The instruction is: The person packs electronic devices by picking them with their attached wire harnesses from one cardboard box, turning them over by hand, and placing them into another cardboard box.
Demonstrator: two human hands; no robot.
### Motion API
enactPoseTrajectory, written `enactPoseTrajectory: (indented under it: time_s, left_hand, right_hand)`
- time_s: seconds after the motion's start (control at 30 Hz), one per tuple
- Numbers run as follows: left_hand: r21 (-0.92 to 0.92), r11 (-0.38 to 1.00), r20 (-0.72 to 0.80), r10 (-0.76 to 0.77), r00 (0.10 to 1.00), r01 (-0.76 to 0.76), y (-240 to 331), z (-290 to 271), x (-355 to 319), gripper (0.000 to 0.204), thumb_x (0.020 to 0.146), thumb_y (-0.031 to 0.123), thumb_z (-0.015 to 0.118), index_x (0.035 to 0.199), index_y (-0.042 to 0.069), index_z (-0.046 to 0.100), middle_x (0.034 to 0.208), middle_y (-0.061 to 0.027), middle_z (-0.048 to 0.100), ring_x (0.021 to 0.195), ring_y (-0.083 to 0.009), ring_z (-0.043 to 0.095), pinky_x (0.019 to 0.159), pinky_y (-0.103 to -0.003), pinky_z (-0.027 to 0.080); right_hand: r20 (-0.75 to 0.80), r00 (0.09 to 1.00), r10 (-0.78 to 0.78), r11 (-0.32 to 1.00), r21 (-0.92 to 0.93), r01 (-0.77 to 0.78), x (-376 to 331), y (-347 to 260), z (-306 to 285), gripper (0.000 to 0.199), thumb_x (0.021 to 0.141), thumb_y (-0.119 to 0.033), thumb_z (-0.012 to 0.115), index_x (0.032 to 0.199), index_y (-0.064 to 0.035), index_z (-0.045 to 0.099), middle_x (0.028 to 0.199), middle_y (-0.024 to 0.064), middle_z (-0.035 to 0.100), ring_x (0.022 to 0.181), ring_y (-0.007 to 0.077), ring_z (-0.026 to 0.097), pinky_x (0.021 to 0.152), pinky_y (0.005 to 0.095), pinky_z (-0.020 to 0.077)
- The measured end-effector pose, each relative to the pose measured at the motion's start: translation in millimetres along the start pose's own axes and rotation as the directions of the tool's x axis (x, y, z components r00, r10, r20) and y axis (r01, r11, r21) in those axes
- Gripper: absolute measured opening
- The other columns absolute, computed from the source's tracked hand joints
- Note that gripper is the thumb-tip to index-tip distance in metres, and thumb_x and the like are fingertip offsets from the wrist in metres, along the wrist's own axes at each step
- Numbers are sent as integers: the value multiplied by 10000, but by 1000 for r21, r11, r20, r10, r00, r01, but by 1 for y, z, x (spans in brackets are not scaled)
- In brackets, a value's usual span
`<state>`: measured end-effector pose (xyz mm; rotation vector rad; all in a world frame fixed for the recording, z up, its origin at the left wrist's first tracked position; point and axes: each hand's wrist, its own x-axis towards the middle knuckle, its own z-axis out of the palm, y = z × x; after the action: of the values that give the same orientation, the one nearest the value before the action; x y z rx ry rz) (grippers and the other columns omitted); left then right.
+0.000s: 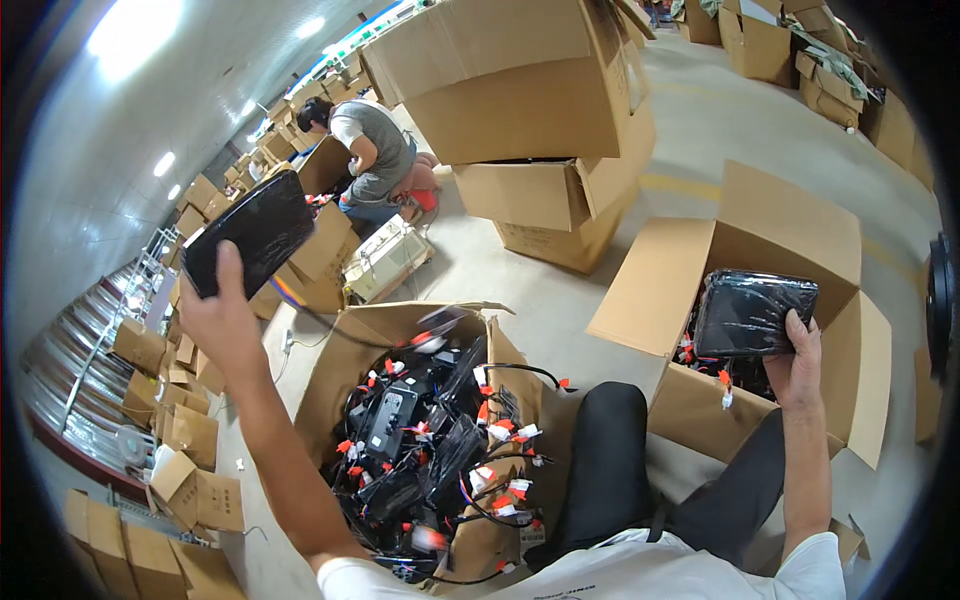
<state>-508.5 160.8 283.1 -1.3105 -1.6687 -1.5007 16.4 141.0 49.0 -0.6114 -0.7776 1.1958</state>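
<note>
My left hand (218,312) is raised at the left, closed on a flat black box (250,228) wrapped in clear film. Coloured wires trail from that box toward a full carton (328,382) on the floor. Inside this carton lie several black wrapped units (390,420) with cables and red-and-white connectors (500,430). My right hand (798,360) grips a second flat black box (752,315), also film-wrapped. It is held over an open carton (655,285) at my right, where more units and a dangling connector (726,390) show below it.
Stacked cartons (520,110) stand ahead of me. A person (375,145) bends over a carton farther back, beside a pale case (388,258). More cartons line the left wall (140,345) and the far right (830,90). My knee (610,420) lies between the two cartons.
</note>
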Motion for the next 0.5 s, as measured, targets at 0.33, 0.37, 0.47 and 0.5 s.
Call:
enactPoseTrajectory:
  time_s: [0.33,0.37,0.47,0.5]
  left_hand:
    - [-467,881,-97,-133,986,73,129,40,-81,664,963,455,647,1196,-153,520,1117,-210,638,963,-244,626,879,-363,504]
    - [-607,784,43,-131,990,130,138,64,-110,594,992,398,621,1211,-144,512,1140,-193,621,973,-218,600,878,-358,489]
    - [-761,521,306,-236,922,386,182,85,-213,416,1046,235,533,1285,-101,476,1188,-178,595,1028,-222,587,927,-346,477]
    - [-779,393,385,-314,868,488,190,86,-247,425,1052,228,515,1318,-95,445,1222,-176,575,1058,-218,575,949,-350,468]
  right_hand:
    - [-117,971,-209,968,114,223,2,-11,32,318,975,-117,613,1269,-4,566,1211,104,656,1086,202,646,945,357,537]
    - [-142,946,-293,954,16,298,1,-7,38,322,971,-86,611,1276,4,562,1211,108,654,1082,202,642,951,361,527]
    - [-92,819,-566,749,-472,465,-14,-6,70,360,943,-27,630,1289,31,552,1201,139,651,1069,204,631,965,373,499]
    - [40,726,-687,588,-557,586,-16,-5,79,395,921,-32,654,1295,37,549,1211,167,645,1092,236,632,976,385,492]
